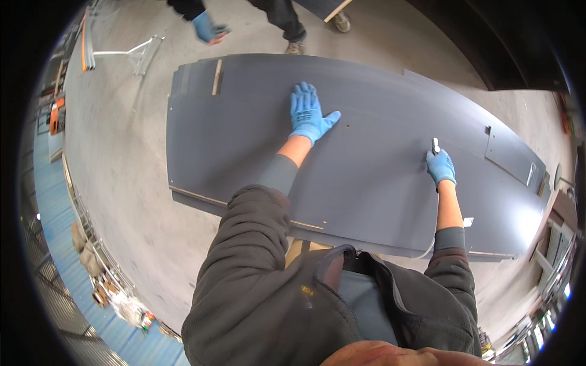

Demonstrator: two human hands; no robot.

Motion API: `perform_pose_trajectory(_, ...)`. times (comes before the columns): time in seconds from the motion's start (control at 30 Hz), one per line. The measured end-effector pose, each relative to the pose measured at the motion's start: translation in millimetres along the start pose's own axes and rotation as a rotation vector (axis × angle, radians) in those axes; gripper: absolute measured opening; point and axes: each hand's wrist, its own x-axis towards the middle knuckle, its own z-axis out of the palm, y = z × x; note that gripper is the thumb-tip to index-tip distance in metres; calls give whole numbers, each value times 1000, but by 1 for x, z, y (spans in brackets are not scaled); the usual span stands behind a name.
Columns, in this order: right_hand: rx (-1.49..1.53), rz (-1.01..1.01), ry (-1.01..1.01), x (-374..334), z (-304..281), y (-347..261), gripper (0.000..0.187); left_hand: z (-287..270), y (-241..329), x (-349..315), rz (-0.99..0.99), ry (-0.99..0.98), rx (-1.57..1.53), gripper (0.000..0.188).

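Charcoal fleece jacket (pixel 262 299) close; resting spread left grip (pixel 308 116) on grey panel (pixel 372 152), clenching metal-tipped tool (pixel 435 146) in right grip (pixel 441 166); could scratch panel by dragging hose (pixel 430 247).

White glare (pixel 530 221) washes out the lower right corner of the panel (pixel 378 177) (its left edge is duller); fisheye distortion bows outlines, and the co-worker's glove (pixel 205 27) looks blurred.

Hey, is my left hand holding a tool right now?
No, the left hand is spread open over the panel, and the tool is in the grip of the right hand.
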Motion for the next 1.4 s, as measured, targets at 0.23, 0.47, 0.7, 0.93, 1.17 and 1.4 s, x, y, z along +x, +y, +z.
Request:
perform_pose_trajectory(0.23, 40, -79, -78, -33, 4, -42, 36, -30, -87, 29, -152, 290, -249, 92)
perform_pose_trajectory(0.47, 126, -60, -255, -87, 37, -124, 46, -50, -278, 40, -471, 144, -1, 116)
perform_pose_trajectory(0.7, 156, -412, -466, -125, 61, -322, 54, -40, -280, 21, -364, 125, -31, 118)
perform_pose_trajectory(0.93, 31, -715, -551, -153, 97, -523, 55, -32, -265, 7, -291, 199, -33, 117)
perform_pose_trajectory(1.17, -300, -677, -570, -150, 158, -636, 51, -25, -265, 7, -298, 292, -309, 103)
perform_pose_trajectory(1.4, -413, -851, -400, -149, 207, -678, 49, -13, -270, 6, -289, 307, -389, 81)
